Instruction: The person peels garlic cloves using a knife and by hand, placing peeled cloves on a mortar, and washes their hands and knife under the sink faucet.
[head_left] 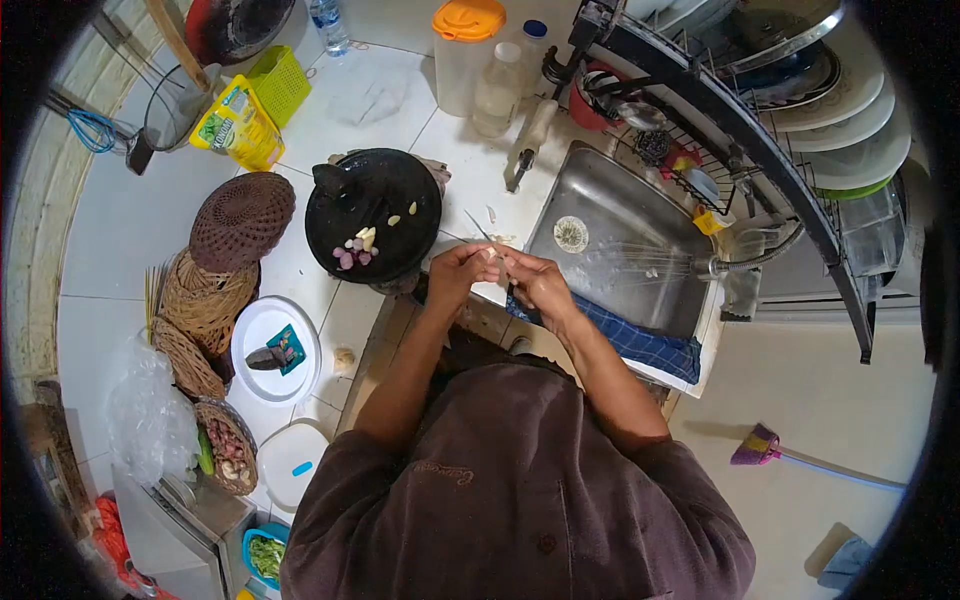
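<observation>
My left hand [458,278] is closed in a pinch on a small pale garlic clove [490,256], mostly covered by fingers. Close beside it, my right hand [540,288] is shut on a small knife [478,226], whose thin blade points up and left past the fingertips. Bits of garlic peel [491,214] lie on the white counter just beyond. Left of my hands stands a black stone mortar [340,225], wide and shallow. In it are purple shallots [346,260], a cluster of pale garlic cloves [367,240] and two separate cloves.
A steel sink [610,185] with a running tap [712,267] is at right, a blue checked cloth [640,340] along its front edge. A dish rack [735,110] overhangs it. At left are a white plate [240,345], woven baskets [205,290] and a basket of shallots [228,450].
</observation>
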